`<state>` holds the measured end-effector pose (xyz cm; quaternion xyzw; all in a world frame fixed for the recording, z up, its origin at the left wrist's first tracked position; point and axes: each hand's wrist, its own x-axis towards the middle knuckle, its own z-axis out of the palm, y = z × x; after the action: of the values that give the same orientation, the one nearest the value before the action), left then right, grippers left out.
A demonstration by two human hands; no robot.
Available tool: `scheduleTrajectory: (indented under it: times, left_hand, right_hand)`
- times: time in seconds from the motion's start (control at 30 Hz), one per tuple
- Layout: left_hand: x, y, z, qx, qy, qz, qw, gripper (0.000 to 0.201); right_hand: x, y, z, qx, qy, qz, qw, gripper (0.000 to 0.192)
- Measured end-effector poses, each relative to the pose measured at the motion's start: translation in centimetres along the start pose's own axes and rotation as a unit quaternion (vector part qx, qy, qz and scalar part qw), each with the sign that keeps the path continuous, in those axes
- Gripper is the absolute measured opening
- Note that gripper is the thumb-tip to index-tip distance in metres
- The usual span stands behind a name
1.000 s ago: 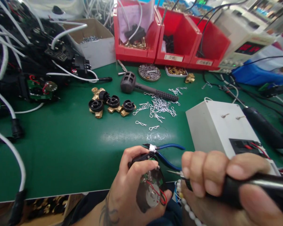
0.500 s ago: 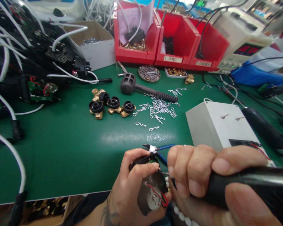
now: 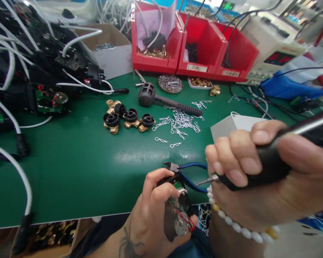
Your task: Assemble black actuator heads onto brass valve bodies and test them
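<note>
My left hand (image 3: 156, 204) is wrapped round a dark housing (image 3: 172, 215), tilted, with a green circuit board, red wires and a round metal part showing in it. My right hand (image 3: 247, 165) grips a black electric screwdriver (image 3: 271, 161). Its thin bit points left toward the housing, apart from it. Just behind the housing lie blue-handled side cutters (image 3: 188, 165), partly hidden by my hands. Farther back is a scatter of silver spring clips (image 3: 184, 122), beside a black mallet (image 3: 148, 95). Brass fittings with black caps (image 3: 111, 122) stand to its left.
Red bins (image 3: 156, 64) line the back, with a round tin of screws (image 3: 170, 84) and a tray of brass rings (image 3: 200, 82) before them. A grey box (image 3: 226, 125) stands behind my right hand. Black units with white cables (image 3: 13, 118) crowd the left.
My right hand has lifted the screwdriver up and to the right, pulling its bit away from the housing. The left hand keeps hold of the housing, nearly in place.
</note>
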<state>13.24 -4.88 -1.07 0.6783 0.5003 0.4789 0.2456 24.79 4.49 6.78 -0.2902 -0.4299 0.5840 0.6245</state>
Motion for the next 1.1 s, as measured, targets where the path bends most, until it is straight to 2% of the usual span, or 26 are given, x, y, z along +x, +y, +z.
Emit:
scheduleTrajectory:
  times: [0.17,0.33,0.77,0.87,0.97,1.1]
  left_hand:
    - [-0.1,0.1,0.0,-0.006,-0.014,-0.019,1.0,0.039]
    - [-0.2,0.0,0.0,-0.008,-0.017,-0.013,1.0,0.038]
    - [0.3,0.0,-0.5,-0.005,-0.053,-0.007,0.999,0.041]
    - [0.5,-0.1,-0.8,0.0,-0.058,0.006,0.998,0.043]
    - [0.4,-0.3,-0.7,0.005,-0.054,0.03,0.998,0.042]
    - [0.1,-0.5,-0.3,-0.023,-0.043,0.017,0.999,0.043]
  right_hand:
    - [0.4,1.2,0.6,0.025,-0.033,0.097,0.994,0.022]
    - [0.0,1.9,0.7,0.035,-0.043,0.133,0.99,0.02]
    - [-0.2,1.7,0.7,0.041,-0.059,0.201,0.977,0.02]
    - [-0.6,1.7,1.0,0.045,-0.046,0.194,0.979,0.019]
    - [-1.1,1.4,1.2,0.017,-0.073,0.168,0.983,0.025]
    - [-1.8,-0.6,0.1,-0.092,-0.108,0.075,0.987,0.025]
